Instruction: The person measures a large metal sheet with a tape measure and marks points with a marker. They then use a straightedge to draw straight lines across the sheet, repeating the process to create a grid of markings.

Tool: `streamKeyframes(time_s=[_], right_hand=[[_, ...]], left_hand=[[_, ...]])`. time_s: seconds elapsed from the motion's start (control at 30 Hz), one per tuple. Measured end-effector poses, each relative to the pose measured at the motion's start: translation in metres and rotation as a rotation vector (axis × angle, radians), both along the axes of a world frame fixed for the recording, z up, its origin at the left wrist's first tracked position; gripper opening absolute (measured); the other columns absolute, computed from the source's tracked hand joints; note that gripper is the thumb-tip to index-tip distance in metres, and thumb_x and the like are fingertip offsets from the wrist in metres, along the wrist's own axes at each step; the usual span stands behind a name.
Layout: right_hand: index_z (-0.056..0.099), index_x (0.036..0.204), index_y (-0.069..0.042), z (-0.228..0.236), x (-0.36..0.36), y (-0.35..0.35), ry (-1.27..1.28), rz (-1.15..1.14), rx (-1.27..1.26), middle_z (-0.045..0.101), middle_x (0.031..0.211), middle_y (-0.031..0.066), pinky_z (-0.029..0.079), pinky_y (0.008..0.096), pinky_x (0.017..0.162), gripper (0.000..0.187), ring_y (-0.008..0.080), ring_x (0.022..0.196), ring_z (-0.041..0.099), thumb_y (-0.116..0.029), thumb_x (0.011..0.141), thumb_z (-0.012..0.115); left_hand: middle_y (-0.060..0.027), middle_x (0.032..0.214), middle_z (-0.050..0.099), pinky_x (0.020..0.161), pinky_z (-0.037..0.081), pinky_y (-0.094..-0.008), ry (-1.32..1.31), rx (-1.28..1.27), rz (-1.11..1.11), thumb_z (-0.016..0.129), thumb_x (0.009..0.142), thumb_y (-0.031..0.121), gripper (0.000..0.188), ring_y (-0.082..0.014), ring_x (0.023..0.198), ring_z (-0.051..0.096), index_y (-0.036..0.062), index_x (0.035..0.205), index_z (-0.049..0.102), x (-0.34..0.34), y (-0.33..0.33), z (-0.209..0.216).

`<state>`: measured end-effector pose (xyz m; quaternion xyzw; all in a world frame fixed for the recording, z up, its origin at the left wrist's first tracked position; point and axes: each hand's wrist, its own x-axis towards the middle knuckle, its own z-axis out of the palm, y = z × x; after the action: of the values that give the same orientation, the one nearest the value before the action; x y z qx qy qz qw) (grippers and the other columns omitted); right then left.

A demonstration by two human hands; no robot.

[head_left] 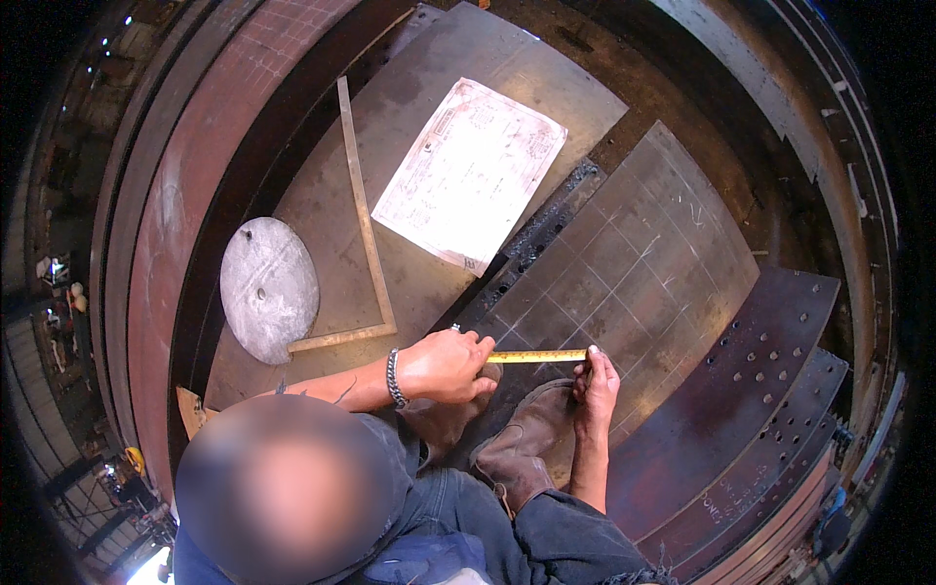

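A yellow tape measure [536,357] is stretched between my two hands, low over the steel plates. My left hand [441,366], with a chain bracelet at the wrist, is closed around one part of it; whether the case is inside the fingers cannot be seen. Thumb and fingers of my right hand [597,382] pinch the other end of the blade. Just beyond the tape lies a steel plate [634,268] scribed with a pale grid. My brown boots [526,429] stand below and between the hands. A blurred round patch covers part of my left arm.
A printed drawing sheet [473,175] lies on another steel plate [526,73]. Left of it are an L-shaped metal square [363,214] and a grey disc [269,292] with small holes. Dark curved plates [721,390] with drilled holes are stacked at the right.
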<state>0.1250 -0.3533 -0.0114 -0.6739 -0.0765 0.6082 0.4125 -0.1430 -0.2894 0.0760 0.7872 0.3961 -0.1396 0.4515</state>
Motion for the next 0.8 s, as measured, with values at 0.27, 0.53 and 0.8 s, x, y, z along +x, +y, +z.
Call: streamKeyframes(time_s=[0.27, 0.53, 0.8], right_hand=[[0.063, 0.092, -0.012, -0.0016, -0.0003, 0.0006, -0.011, 0.003, 0.003, 0.058, 0.067, -0.0028, 0.025, 0.0202, 0.039, 0.02, 0.002, 0.044, 0.039, -0.031, 0.098, 0.065], [0.063, 0.091, -0.012, 0.0008, -0.0002, 0.0007, 0.001, 0.004, 0.021, 0.058, 0.066, -0.0032, 0.026, 0.0202, 0.039, 0.02, 0.0012, 0.044, 0.038, -0.03, 0.099, 0.064], [0.062, 0.087, -0.013, 0.0038, -0.0012, 0.0028, 0.006, -0.007, 0.01, 0.057, 0.064, -0.0036, 0.028, 0.0208, 0.04, 0.021, 0.0009, 0.044, 0.037, -0.03, 0.098, 0.065]], left_hand=[[-0.026, 0.091, 0.062, 0.079, 0.052, -0.0498, -0.02, 0.018, 0.007, 0.062, 0.094, 0.043, 0.052, -0.044, 0.083, 0.064, -0.0062, 0.106, 0.052, -0.0013, -0.0016, -0.0016], [-0.0261, 0.092, 0.062, 0.08, 0.052, -0.0494, 0.003, -0.005, -0.005, 0.061, 0.095, 0.043, 0.052, -0.0435, 0.084, 0.064, -0.0064, 0.106, 0.052, 0.0007, 0.0014, 0.0023], [-0.0262, 0.092, 0.062, 0.08, 0.052, -0.0496, 0.011, -0.012, -0.005, 0.061, 0.095, 0.043, 0.051, -0.0432, 0.085, 0.064, -0.0063, 0.106, 0.052, 0.0011, 0.0022, 0.0027]])
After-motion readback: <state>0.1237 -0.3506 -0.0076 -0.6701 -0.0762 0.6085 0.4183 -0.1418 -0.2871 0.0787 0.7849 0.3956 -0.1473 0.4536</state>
